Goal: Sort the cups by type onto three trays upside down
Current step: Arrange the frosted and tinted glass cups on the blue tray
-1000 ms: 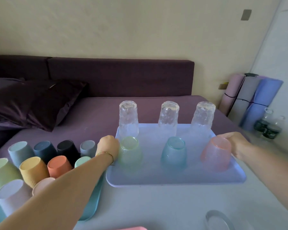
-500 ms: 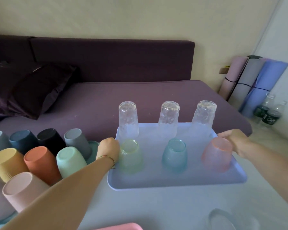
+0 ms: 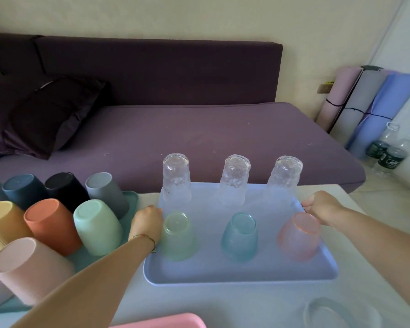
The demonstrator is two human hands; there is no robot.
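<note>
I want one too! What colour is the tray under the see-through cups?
The tray is pale blue; the head view shows it best.

lilac tray (image 3: 223, 272) bearing six inverted glasses (image 3: 239, 235), teal tray (image 3: 133, 200) of inverted matte cups (image 3: 97, 228)

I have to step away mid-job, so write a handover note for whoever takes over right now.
Left hand grips the blue tray at its left edge; right hand grips its right edge.
Blue tray: three clear glasses in back, three tinted glasses in front, all upside down.
Teal tray, on the left: matte coloured cups, upside down.
Pink tray at the near edge, mostly out of view.
Left: what looks like a clear glass on the table, near right, likely needs sorting.
</note>
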